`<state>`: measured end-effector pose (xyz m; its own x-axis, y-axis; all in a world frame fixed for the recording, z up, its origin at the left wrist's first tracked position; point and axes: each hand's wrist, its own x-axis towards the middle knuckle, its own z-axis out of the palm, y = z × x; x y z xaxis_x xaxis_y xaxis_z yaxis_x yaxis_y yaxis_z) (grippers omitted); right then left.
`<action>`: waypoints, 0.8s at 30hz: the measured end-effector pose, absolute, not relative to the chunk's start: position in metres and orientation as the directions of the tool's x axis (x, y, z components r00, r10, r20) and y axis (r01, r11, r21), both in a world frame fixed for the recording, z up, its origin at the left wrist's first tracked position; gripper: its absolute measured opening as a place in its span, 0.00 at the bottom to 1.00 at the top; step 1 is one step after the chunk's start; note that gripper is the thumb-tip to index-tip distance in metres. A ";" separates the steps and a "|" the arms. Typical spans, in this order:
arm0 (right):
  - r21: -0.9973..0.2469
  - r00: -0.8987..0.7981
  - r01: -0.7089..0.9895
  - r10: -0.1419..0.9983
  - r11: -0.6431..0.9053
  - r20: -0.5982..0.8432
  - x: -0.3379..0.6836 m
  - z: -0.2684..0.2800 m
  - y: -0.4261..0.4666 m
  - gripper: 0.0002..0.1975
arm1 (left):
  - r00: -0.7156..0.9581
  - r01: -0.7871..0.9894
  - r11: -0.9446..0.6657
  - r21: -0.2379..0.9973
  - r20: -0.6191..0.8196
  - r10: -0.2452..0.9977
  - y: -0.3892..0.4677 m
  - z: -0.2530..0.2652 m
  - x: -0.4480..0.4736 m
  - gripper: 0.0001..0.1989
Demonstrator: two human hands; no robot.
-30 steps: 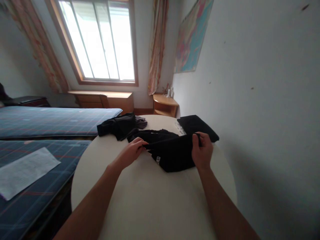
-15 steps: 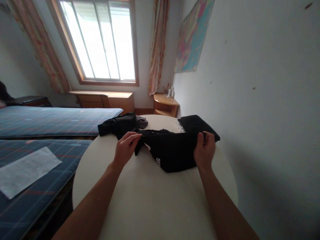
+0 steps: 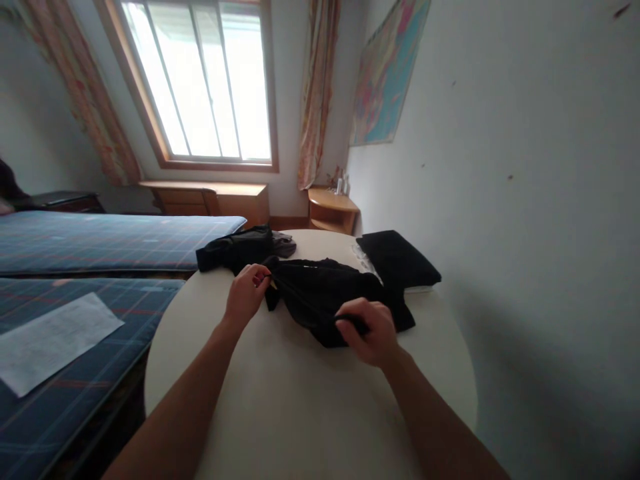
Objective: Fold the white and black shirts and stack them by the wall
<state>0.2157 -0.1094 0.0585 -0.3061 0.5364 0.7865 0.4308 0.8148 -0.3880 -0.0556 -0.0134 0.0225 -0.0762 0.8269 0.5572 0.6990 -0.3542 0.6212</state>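
A black T-shirt (image 3: pixel 320 287) lies crumpled across the middle of the round white table (image 3: pixel 300 400). My left hand (image 3: pixel 246 293) pinches its left edge between thumb and fingers. Nearer to me, my right hand (image 3: pixel 367 330) is closed on a gathered part of the front edge. Between the two hands the cloth is drawn into a slanting fold. What looks like a sleeve spreads on the tabletop to the right of my right hand. The shirt's underside is hidden.
Beyond my left hand sits a heap of dark clothes (image 3: pixel 240 248). Folded black cloth (image 3: pixel 400 257) lies at the table's right rear, with something white under it. Mattresses (image 3: pixel 120 243) flank the table's left; a white sheet (image 3: pixel 60 340) rests on one. A wall (image 3: pixel 540 267) rises at right.
My right hand has moved left and toward me, bringing the shirt's edge along. The white lettering is now out of sight, and a sleeve-like part shows at right. My left hand has shifted slightly left.
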 end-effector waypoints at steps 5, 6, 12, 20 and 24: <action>-0.523 -0.763 0.249 0.498 0.815 0.412 0.170 0.055 -0.128 0.10 | -0.008 0.527 -0.196 0.827 0.235 0.972 -0.013 0.024 -0.066 0.15; -0.542 -0.803 0.240 0.479 0.805 0.356 0.165 0.053 -0.130 0.10 | 0.004 0.482 -0.173 0.859 0.196 0.981 -0.013 0.024 -0.067 0.16; -0.583 -0.893 0.238 0.412 0.777 0.184 0.152 0.039 -0.135 0.12 | -0.056 0.277 0.059 0.959 -0.046 0.997 -0.013 0.026 -0.060 0.14; -0.563 -0.961 0.177 0.265 0.807 0.078 0.126 0.023 -0.151 0.10 | -0.019 0.322 0.125 0.939 -0.125 0.992 -0.013 0.014 -0.058 0.15; -0.529 -0.978 0.158 0.207 0.834 0.035 0.121 0.020 -0.153 0.10 | -0.092 0.504 0.115 0.856 -0.079 0.993 -0.003 0.000 -0.064 0.13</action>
<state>0.1208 -0.1533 0.0204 -0.9777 0.2072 0.0348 0.1578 0.8336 -0.5293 -0.0637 -0.0031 -0.0001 -0.0921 0.9926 -0.0792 0.5043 0.1151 0.8558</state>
